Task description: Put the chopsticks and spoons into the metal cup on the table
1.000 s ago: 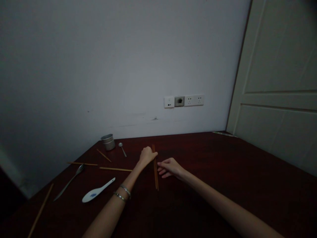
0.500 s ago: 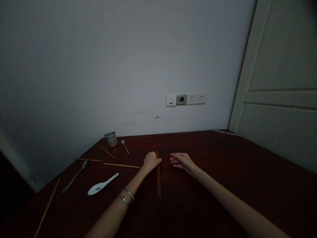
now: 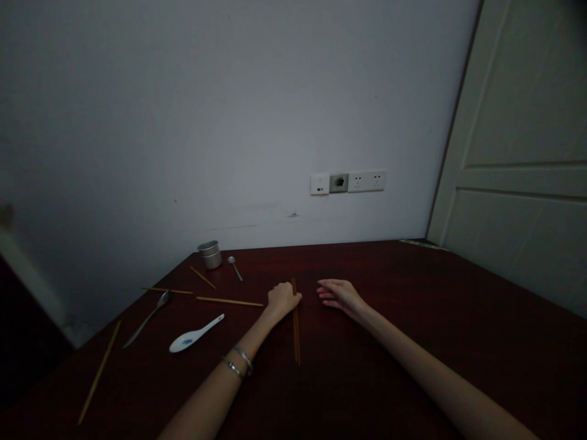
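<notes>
My left hand (image 3: 282, 299) is curled closed on a pair of brown chopsticks (image 3: 296, 336) that lie side by side on the dark red table (image 3: 413, 342), pointing away from me. Two bracelets (image 3: 238, 362) ring that wrist. My right hand (image 3: 338, 293) rests a little to the right of the chopsticks, fingers stretched out and apart, holding nothing.
To the left lie a white ceramic spoon (image 3: 195, 335), a long metal spoon (image 3: 147, 318), a small metal spoon (image 3: 235, 266), several loose chopsticks (image 3: 228, 301) and a metal cup (image 3: 210, 254) by the wall. A door (image 3: 523, 153) stands at the right.
My right hand has drawn away from the chopsticks to the right and opened flat. My left hand keeps its hold on the pair. The view has shifted slightly.
</notes>
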Available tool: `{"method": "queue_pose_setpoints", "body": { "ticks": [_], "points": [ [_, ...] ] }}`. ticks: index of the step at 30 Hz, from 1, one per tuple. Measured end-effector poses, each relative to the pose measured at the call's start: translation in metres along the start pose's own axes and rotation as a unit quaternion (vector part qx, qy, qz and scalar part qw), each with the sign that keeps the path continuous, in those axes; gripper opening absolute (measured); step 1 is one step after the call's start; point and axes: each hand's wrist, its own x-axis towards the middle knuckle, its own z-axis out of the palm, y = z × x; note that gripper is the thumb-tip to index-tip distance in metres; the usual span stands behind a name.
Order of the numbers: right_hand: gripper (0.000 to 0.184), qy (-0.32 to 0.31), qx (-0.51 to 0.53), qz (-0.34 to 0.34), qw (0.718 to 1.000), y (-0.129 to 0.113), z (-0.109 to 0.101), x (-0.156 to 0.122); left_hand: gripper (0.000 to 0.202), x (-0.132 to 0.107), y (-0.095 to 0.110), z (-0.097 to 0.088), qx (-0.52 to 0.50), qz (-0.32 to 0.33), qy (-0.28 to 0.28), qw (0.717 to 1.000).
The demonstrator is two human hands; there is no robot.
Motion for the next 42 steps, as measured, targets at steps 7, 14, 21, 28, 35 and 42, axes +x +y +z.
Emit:
{"method": "queue_pose_setpoints", "body": {
  "ticks": [7, 14, 21, 28, 35, 42],
  "points": [
    [0.021, 0.0, -0.001, -0.004, 1.0, -0.002, 0.0, -0.003, 0.033, -0.002, -0.001, 0.005, 0.019, 0.017, 0.017, 1.0],
    [0.021, 0.0, -0.01, 0.001, 1.0, -0.003, 0.002, -0.006, 0.035, -0.001, 0.0, 0.007, 0.024, 0.022, 0.014, 0.999],
    [0.021, 0.004, -0.028, 0.008, 1.0, 0.001, 0.002, -0.003, 0.038, -0.004, 0.001, 0.003, 0.046, 0.008, 0.005, 0.999],
    [0.024, -0.003, -0.038, 0.017, 0.999, 0.002, 0.001, -0.002, 0.04, -0.005, 0.001, 0.001, 0.049, 0.015, -0.001, 0.999],
    [0.022, -0.02, -0.072, 0.005, 0.997, 0.001, 0.008, -0.006, 0.044, -0.007, 0.0, -0.001, 0.022, 0.011, -0.008, 1.0],
    [0.021, -0.026, -0.12, 0.001, 0.992, -0.015, 0.027, -0.012, 0.046, -0.007, 0.001, -0.021, -0.002, 0.002, 0.024, 1.0]
  ]
}}
